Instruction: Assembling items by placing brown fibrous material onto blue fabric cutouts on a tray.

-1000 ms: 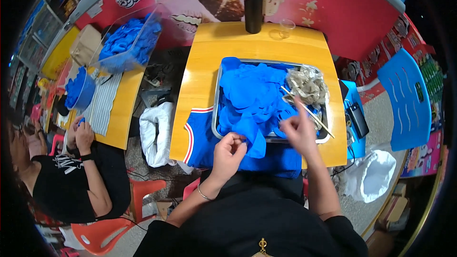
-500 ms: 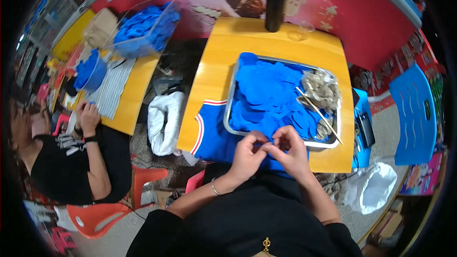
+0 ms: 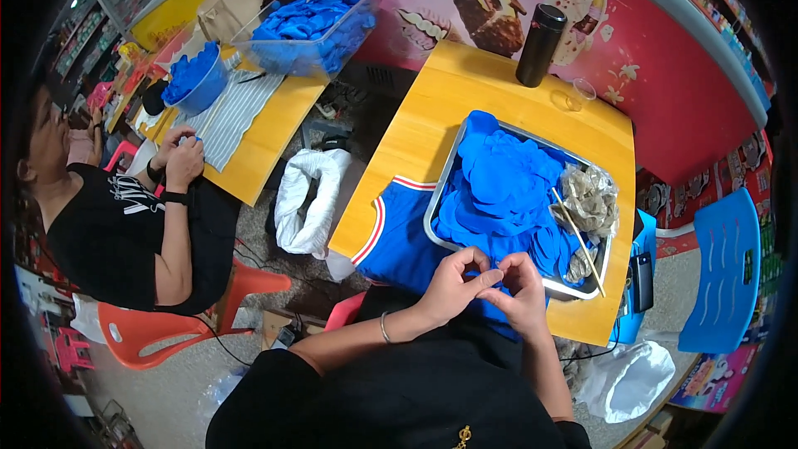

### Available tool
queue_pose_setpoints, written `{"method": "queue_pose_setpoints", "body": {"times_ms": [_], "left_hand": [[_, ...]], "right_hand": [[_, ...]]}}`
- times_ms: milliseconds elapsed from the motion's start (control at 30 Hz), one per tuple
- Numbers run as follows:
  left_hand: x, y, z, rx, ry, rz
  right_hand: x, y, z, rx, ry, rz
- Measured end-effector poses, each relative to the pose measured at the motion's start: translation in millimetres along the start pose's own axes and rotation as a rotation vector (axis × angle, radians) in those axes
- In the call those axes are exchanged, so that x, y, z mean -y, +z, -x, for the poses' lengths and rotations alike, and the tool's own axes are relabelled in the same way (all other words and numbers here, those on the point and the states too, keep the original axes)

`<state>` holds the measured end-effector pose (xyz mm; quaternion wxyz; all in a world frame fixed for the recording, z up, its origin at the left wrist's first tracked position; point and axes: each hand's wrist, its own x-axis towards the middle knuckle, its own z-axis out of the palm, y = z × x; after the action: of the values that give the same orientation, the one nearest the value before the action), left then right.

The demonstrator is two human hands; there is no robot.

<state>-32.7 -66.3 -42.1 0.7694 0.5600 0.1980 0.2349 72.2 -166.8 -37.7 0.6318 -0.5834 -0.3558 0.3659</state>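
My left hand (image 3: 453, 283) and my right hand (image 3: 522, 287) meet fingertip to fingertip at the near edge of the yellow table (image 3: 432, 108), pinching something too small to make out. Just beyond them a metal tray (image 3: 440, 191) holds a heap of blue fabric petals (image 3: 507, 187), a bundle of pale netting (image 3: 588, 198) and a thin wooden stick (image 3: 578, 241). A blue cloth with red and white trim (image 3: 399, 237) lies under the tray's left side.
A black flask (image 3: 540, 33) and a clear cup (image 3: 578, 96) stand at the table's far end. A phone (image 3: 642, 281) lies right of the tray, beside a blue chair (image 3: 719, 270). At left a person sits at another table with blue petals in a bowl (image 3: 195, 75) and bin (image 3: 312, 21). White bag (image 3: 309, 199).
My right hand came off the tray and joined my left hand near the table's front edge. The view has shifted and tilted to the right.
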Motion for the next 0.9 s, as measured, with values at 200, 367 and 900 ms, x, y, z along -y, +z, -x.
{"method": "queue_pose_setpoints", "body": {"times_ms": [200, 367, 900], "left_hand": [[-1.9, -1.0, 6.7, -0.026, 0.256, 0.017], [-0.8, 2.3, 16.0, -0.029, 0.243, -0.092], [11.4, 11.7, 8.7, -0.238, 0.324, -0.115]], "right_hand": [[-0.1, -1.4, 2.6, 0.024, 0.006, -0.063], [8.0, 7.7, 4.3, -0.092, 0.105, -0.280], [8.7, 19.8, -1.6, -0.345, -0.285, 0.440]]}}
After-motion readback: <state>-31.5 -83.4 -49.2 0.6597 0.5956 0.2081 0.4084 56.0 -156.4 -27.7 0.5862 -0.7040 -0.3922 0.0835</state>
